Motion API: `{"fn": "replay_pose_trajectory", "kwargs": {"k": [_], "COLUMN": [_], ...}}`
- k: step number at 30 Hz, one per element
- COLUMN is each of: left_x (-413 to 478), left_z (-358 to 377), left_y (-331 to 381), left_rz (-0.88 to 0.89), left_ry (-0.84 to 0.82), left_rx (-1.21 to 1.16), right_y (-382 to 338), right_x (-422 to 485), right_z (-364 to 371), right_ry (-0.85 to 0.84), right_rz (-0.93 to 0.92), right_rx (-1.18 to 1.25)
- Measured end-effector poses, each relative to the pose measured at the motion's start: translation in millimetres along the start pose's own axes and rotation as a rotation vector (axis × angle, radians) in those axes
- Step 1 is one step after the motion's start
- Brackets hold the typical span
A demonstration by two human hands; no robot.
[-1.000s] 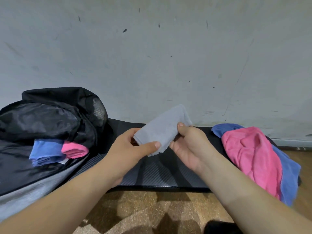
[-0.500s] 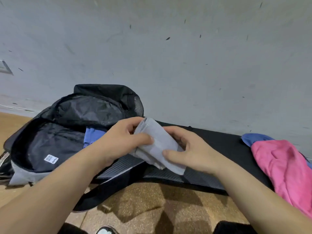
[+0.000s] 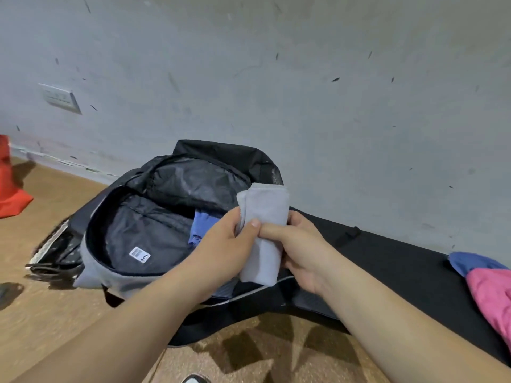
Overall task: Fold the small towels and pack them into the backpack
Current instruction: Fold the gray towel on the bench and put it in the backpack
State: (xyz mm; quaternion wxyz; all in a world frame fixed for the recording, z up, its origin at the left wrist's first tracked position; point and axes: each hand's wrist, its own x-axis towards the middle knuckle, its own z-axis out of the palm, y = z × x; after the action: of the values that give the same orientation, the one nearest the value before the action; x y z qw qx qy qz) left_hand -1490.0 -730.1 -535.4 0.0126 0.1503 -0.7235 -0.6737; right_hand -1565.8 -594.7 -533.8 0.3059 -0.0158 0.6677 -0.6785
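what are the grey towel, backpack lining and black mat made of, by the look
The grey towel looks like soft matte microfibre cloth: thick folds, rounded edges. The backpack lining seems thin nylon-like synthetic: crinkled, faintly shiny. The black mat may be foam or rubber: matte, lying flat.

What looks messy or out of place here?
The pink towel and blue towel at the right lie crumpled in a heap on the black mat, not yet folded. The grey towel is neatly folded; the backpack lies open.
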Motion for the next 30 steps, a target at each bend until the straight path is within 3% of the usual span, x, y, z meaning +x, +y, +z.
{"fn": "replay_pose_trajectory", "kwargs": {"k": [6,9,11,13,15,18,21,25,30], "left_x": [1.8,1.3,2.0,1.8,2.1,6.1,15.3,30.4,48.4], "left_z": [-41.3,-62.5,-81.7,-105.6,-126.6,-140.8,-137.9,-137.2,-136.8], "left_y": [6.1,4.8,4.7,3.7,-0.7,-14.1,-24.3,-33.2,-43.3], "left_rz": [-0.037,-0.041,-0.053,-0.100,-0.168,-0.319,-0.345,-0.312,-0.228], "left_ry": [-0.181,-0.104,0.010,0.125,0.236,0.267,0.272,0.388,0.479], "left_rx": [0.027,0.113,0.167,0.245,0.307,0.335,0.379,0.322,0.197], "right_y": [-8.0,-12.2,-12.8,-11.1,-7.4,-1.8,0.9,-11.7,-48.4], "right_x": [19.5,32.1,42.0,57.3,74.9,97.8,115.9,127.7,133.2], "right_z": [21.4,39.5,55.6,65.8,66.8,64.9,66.4,68.7,73.5], "right_ry": [-0.161,-0.164,-0.068,0.100,0.225,0.260,0.229,0.179,0.287], "right_rz": [0.049,0.075,-0.020,-0.247,-0.553,-0.925,-0.948,-0.961,-0.785], "right_rx": [0.101,-0.015,-0.210,-0.463,-0.839,-1.465,-1.726,-1.698,-1.299]}}
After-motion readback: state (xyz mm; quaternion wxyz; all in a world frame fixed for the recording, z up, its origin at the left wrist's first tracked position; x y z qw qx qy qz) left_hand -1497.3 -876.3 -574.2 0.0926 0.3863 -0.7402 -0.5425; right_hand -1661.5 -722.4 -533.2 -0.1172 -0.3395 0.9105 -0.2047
